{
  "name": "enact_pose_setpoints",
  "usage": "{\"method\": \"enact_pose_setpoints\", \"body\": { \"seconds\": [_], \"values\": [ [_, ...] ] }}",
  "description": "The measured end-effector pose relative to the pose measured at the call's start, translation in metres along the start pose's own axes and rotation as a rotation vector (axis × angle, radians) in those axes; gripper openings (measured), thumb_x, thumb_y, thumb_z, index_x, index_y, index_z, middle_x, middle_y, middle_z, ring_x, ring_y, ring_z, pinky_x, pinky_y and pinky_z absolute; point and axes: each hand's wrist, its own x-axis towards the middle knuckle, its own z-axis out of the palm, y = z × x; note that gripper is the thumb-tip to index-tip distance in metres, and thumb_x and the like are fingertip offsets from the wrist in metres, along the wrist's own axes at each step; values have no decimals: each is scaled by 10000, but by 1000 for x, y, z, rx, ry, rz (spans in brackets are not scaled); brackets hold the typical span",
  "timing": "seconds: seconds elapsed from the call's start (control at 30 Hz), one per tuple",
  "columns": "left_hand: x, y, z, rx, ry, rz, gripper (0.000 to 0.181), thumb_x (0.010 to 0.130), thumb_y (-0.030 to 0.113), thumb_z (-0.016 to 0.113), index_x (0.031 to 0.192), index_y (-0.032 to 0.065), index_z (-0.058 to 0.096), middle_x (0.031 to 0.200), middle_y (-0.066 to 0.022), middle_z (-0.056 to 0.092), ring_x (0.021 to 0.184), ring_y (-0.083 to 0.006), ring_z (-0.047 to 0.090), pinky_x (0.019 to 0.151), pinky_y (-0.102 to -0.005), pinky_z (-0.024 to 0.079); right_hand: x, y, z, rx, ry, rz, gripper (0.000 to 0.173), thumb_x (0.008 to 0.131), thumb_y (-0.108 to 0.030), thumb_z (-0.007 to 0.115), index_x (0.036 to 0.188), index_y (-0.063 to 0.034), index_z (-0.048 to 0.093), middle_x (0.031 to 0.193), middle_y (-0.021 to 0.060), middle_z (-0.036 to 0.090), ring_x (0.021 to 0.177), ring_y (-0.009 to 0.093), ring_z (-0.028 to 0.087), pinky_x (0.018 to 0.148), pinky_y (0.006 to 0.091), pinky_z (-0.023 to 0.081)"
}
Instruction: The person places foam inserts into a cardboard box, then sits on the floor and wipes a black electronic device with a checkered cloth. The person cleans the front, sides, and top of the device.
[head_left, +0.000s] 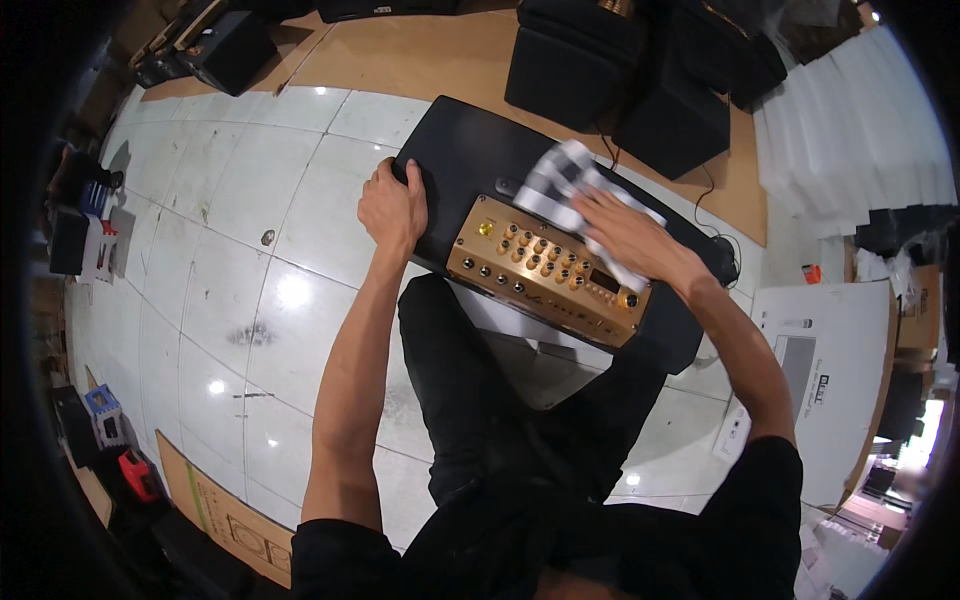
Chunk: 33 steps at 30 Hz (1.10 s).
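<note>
A black speaker cabinet (469, 142) lies before me, close to my knees. Set into its near side is a gold control panel (517, 279) with several knobs, jacks and a small dark display. My left hand (391, 204) grips the cabinet's left edge, thumb on top. Flat on a black-and-white checked cloth (553, 184), my right hand (619, 229) presses it against the cabinet's top, just beyond the panel. The cloth is slightly blurred and overlaps the panel's upper right edge. A dark strap handle (508, 186) shows left of the cloth.
Black speaker boxes (562, 75) stand on brown cardboard (405, 56) beyond the cabinet. White foam sheets (847, 127) are stacked at the right, above a large printed white carton (825, 375). Cables (701, 199) trail near the cabinet's far right corner. A flat cardboard piece (217, 502) lies lower left.
</note>
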Motion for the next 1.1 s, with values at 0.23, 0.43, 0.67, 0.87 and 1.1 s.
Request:
{"method": "enact_pose_setpoints", "body": {
  "seconds": [0.23, 0.43, 0.67, 0.87, 1.1],
  "values": [
    [-5, 10, 4, -21, 64, 31, 453, 910, 391, 500, 1141, 21, 623, 1042, -162, 671, 976, -320, 616, 851, -431, 447, -111, 24, -6, -84, -67, 139, 500, 1017, -261, 351, 1473, -66, 282, 1524, 137, 286, 1431, 287, 212, 1188, 408, 166],
    [0, 13, 4, -28, 34, 33, 449, 907, 386, 505, 1125, 13, 628, 1034, -174, 670, 975, -336, 616, 856, -433, 450, 38, -7, 5, -73, 128, -115, 484, 1019, -255, 345, 1439, -16, 319, 1508, 165, 301, 1424, 309, 217, 1189, 438, 160],
    [-1, 6, -1, -41, 27, 25, 448, 898, 385, 526, 1124, 13, 633, 1038, -174, 672, 981, -339, 616, 873, -426, 464, -7, -2, 0, -158, 60, -117, 457, 1001, -165, 391, 1429, -18, 333, 1495, 149, 331, 1401, 297, 281, 1178, 387, 223],
    [-6, 7, 7, -60, 76, 36, 454, 898, 397, 526, 1137, 26, 633, 1033, -172, 673, 969, -335, 621, 856, -430, 461, -103, 26, 2, 25, -28, 101, 509, 1014, -241, 367, 1478, -61, 259, 1532, 128, 269, 1432, 276, 206, 1195, 393, 145],
    [-2, 10, 3, -57, 47, 31, 456, 901, 385, 517, 1136, 10, 626, 1039, -167, 672, 980, -330, 614, 858, -431, 449, 39, -17, 0, 32, 101, -16, 504, 1023, -309, 319, 1454, -48, 306, 1528, 140, 268, 1436, 311, 176, 1196, 429, 116]
  ]
}}
